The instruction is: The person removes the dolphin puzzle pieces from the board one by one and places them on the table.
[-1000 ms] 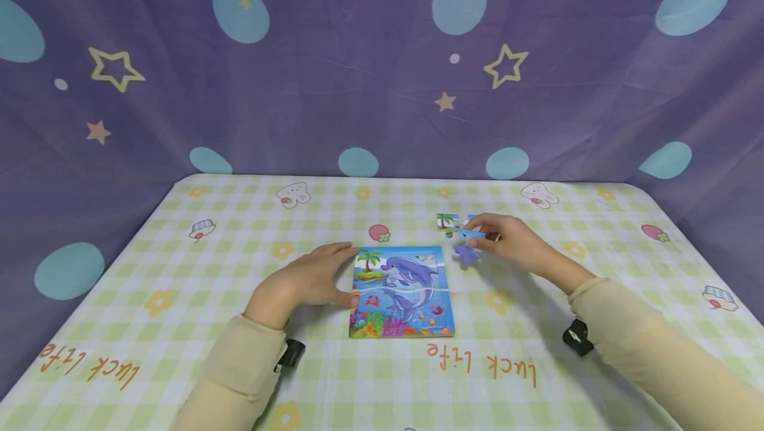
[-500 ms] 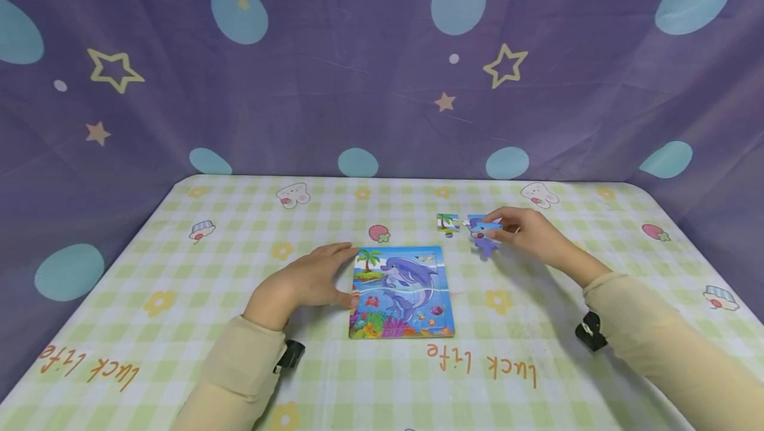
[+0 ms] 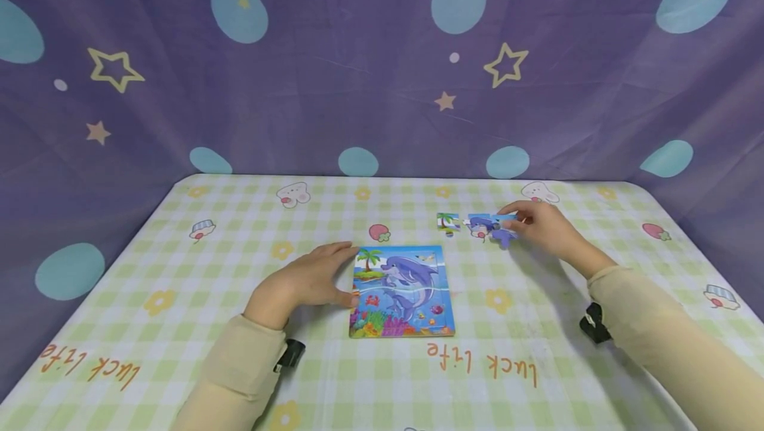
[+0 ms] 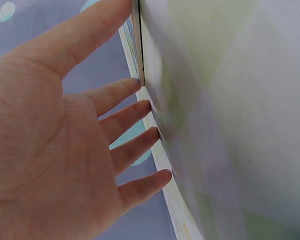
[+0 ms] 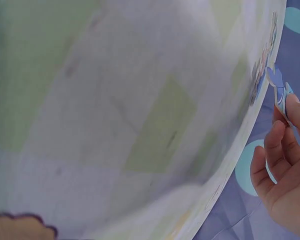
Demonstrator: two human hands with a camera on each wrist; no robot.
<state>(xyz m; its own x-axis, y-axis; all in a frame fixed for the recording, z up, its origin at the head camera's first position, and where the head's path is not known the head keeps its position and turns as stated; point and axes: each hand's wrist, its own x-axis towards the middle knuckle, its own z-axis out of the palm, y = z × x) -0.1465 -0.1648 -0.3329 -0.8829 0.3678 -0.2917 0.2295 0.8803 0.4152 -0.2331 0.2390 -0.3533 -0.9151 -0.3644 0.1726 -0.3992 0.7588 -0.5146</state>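
A square dolphin picture board point(image 3: 402, 292) lies flat in the middle of the table. My left hand point(image 3: 307, 278) rests along its left side, thumb and index finger touching the edge. In the left wrist view the fingers point(image 4: 135, 150) are extended, their tips down at the cloth. Up and to the right, my right hand point(image 3: 546, 229) pinches a blue and purple puzzle piece point(image 3: 505, 237) between thumb and index finger. The right wrist view shows that puzzle piece point(image 5: 277, 85) tilted up on edge. Just left of it lies a dolphin-head puzzle piece point(image 3: 479, 226).
A palm-tree puzzle piece point(image 3: 447, 221) lies farther left, a small gap from the dolphin-head one. The table wears a green and white checked cloth point(image 3: 197, 272). Behind its far edge hangs a purple curtain point(image 3: 334, 66) with stars and blue ovals.
My right hand has moved right and slightly away from me with the puzzle piece, uncovering the dolphin-head piece. The left hand and the board have stayed put.
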